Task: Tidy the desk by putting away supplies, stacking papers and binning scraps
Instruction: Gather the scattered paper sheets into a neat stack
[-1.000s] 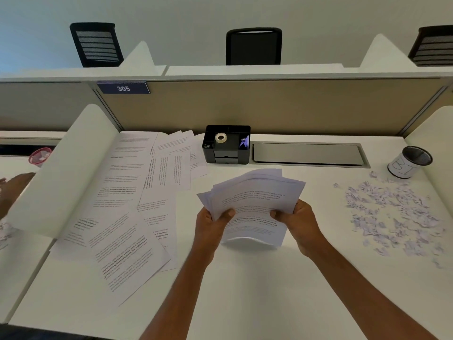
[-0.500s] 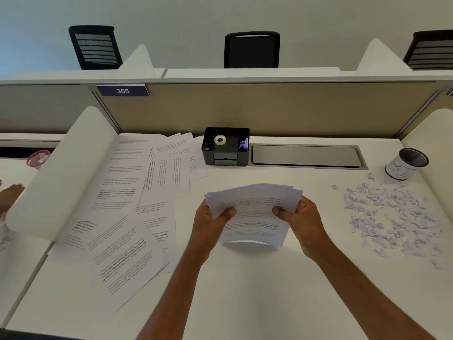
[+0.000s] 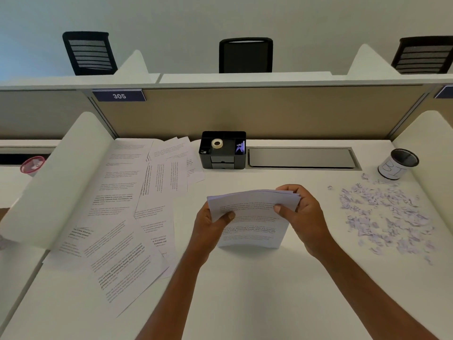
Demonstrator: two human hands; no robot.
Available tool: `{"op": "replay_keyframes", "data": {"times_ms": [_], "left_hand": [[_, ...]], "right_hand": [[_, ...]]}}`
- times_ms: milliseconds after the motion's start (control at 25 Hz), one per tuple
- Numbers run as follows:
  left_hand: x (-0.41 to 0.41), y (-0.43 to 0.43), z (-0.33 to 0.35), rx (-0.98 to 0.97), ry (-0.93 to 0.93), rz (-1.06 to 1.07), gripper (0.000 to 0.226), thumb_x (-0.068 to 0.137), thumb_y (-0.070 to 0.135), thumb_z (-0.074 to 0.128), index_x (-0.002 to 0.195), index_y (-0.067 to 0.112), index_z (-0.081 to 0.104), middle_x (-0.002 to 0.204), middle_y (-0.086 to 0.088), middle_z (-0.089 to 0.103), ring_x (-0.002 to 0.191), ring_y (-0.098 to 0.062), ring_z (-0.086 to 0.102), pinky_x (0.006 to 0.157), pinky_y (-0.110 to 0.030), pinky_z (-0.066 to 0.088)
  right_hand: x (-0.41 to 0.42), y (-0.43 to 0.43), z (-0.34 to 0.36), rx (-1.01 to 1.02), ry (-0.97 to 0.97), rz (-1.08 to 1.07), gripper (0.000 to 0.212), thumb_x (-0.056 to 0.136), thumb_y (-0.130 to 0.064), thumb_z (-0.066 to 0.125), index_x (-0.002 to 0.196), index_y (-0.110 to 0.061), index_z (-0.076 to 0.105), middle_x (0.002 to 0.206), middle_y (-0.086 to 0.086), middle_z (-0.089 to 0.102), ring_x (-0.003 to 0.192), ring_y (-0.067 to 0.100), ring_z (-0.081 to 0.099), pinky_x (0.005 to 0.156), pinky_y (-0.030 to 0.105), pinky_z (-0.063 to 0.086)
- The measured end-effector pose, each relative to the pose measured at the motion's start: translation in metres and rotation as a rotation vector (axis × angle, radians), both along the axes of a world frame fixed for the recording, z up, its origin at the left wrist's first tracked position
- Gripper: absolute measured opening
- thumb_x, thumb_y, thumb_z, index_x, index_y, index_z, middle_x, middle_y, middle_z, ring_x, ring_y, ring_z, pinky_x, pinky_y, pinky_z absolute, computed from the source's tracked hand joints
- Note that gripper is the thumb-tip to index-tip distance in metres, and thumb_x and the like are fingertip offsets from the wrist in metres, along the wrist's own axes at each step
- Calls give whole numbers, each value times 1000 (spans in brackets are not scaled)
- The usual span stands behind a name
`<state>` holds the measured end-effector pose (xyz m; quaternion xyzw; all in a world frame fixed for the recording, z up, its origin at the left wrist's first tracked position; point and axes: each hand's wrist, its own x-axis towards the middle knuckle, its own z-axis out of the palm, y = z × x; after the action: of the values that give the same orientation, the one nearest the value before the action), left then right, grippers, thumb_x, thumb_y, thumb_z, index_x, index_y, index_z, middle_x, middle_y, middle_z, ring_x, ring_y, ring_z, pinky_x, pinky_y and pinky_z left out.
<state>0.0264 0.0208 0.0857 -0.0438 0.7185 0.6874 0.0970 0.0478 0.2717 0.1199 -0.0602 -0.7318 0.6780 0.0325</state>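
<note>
Since a second ago, the fanned top edges of the sheaf of papers [image 3: 252,217] are drawn together into a tighter, more even bundle, and it is held a little lower. The sheaf is held upright over the middle of the white desk [image 3: 245,303], printed side toward the viewer. Whether its lower edge touches the desk cannot be told.

The sheaf is gripped at its left edge by the left hand [image 3: 208,229], with the thumb pressed on the front and the fingers hidden behind. Its upper right corner is gripped by the right hand [image 3: 306,212], with the thumb on the front and the fingers curled over the top edge.

To the left, loose printed sheets [image 3: 127,241] are spread overlapping across the desk, reaching from the near side to the far side. At the far edge, a black desk organiser [image 3: 223,155] is placed, and a roll of tape [image 3: 217,143] is seen in its top tray. A grey hatch [image 3: 301,157] is set into the desk just right of it. On the right, torn paper scraps [image 3: 382,217] are scattered, and a black-rimmed cup [image 3: 397,164] with a white label is stood just beyond them. A blue plate marked 305 [image 3: 119,96] is fixed to the partition at the far left.
</note>
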Motion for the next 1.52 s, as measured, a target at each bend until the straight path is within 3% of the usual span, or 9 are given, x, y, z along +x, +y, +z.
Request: {"op": "replay_keyframes", "data": {"times_ms": [120, 240, 400, 680, 800, 880, 1040, 1200, 1520], "left_hand": [[-1, -1, 0, -12, 7, -3, 33, 103, 14, 74, 127, 36, 70, 111, 15, 80, 108, -15, 75, 90, -32, 65], [-2, -6, -3, 13, 9, -17, 36, 97, 16, 81, 128, 33, 72, 114, 11, 81, 106, -12, 76, 89, -30, 65], [-1, -12, -7, 23, 3, -59, 42, 94, 16, 85, 128, 34, 70, 114, 13, 81, 105, -12, 76, 83, -25, 65], [-3, -17, -23, 38, -19, -92, 35, 99, 15, 80, 130, 32, 73, 117, 13, 82, 105, -8, 77, 83, -22, 63], [-3, -18, -37, 36, -34, -100, 36, 100, 14, 79, 133, 28, 73, 118, 12, 82, 107, -9, 77, 85, -20, 62], [-2, -18, -49, 18, -59, -98, 36, 100, 15, 79, 132, 28, 73, 118, 12, 81, 107, -8, 76, 85, -19, 62], [2, -19, -77, -58, -94, -79, 35, 100, 17, 79, 130, 33, 72, 119, 16, 80, 113, -12, 75, 93, -27, 64], [8, -19, -97, -119, -131, -47, 36, 104, 17, 73, 133, 37, 70, 124, 18, 79, 117, -10, 74, 98, -29, 63], [-4, 10, -104, -251, -161, -34, 32, 103, 14, 69, 131, 29, 70, 122, 13, 78, 109, -11, 76, 86, -23, 62]], "right_hand": [[2, -5, 8, 85, 63, -29, 44, 97, -5, 71, 131, -28, 56, 111, -3, 70, 105, 24, 67, 74, 25, 60], [6, 4, 16, 365, 246, -5, 60, 98, -6, 70, 149, -30, 50, 116, -5, 71, 108, 18, 67, 81, 22, 61], [10, 19, 8, 705, 415, 98, 54, 102, -11, 64, 153, -27, 53, 130, -2, 65, 115, 20, 61, 83, 37, 61], [19, 3, 0, 561, 281, 13, 68, 100, -8, 67, 159, -29, 41, 128, -7, 67, 110, 16, 67, 93, 22, 61], [21, -4, -3, 463, 174, -63, 80, 99, -9, 69, 163, -32, 29, 117, -10, 67, 102, 7, 69, 87, 11, 57], [17, -4, -16, 342, 42, -154, 73, 97, -8, 72, 157, -32, 38, 109, -12, 70, 98, 5, 72, 79, 7, 55], [14, -4, -70, 222, -193, -137, 36, 93, 0, 72, 119, -25, 72, 103, -19, 78, 103, 19, 75, 84, 22, 59], [15, -5, -104, 228, -312, -120, 28, 94, -2, 69, 111, -24, 76, 106, -15, 79, 102, 12, 74, 96, 39, 61], [0, 22, -122, 176, -395, -144, 23, 91, -5, 74, 100, -26, 76, 96, -8, 81, 90, 19, 78, 83, 45, 65]]}}
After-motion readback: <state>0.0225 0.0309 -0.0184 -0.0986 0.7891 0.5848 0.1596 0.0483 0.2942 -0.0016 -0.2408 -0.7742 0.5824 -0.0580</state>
